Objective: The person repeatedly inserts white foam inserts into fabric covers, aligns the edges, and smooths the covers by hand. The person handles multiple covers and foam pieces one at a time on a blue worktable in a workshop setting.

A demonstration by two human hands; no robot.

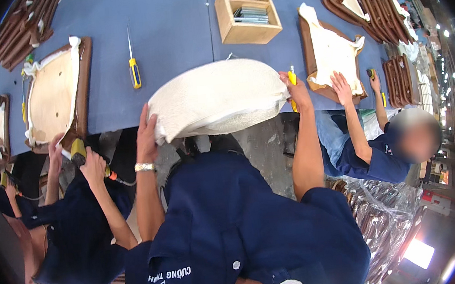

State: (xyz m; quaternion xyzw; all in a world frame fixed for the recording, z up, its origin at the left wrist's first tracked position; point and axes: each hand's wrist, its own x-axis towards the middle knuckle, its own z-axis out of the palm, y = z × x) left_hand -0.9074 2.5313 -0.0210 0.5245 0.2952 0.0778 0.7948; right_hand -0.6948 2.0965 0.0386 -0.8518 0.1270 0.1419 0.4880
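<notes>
A white, fabric-covered padded seat cushion (218, 97) is held up on edge at the table's front edge, its curved side toward the far side. My left hand (146, 135) grips its left end, fingers and thumb closed on the fabric; a metal watch band circles that wrist. At the cushion's right end, my right hand (298, 91) is closed on the edge and also holds a yellow-handled tool (292, 77), whose short metal tip points away from me. Its exact kind cannot be made out. My right fingers are partly hidden behind the cushion.
On the blue table (174, 27) lie a yellow-and-blue screwdriver (135, 73) and a wooden box (250, 34) with metal strips. Brown-edged seat panels (51, 100) lie on both sides. Co-workers stand close at left and right; the left one holds a yellow-and-black power tool (78, 152).
</notes>
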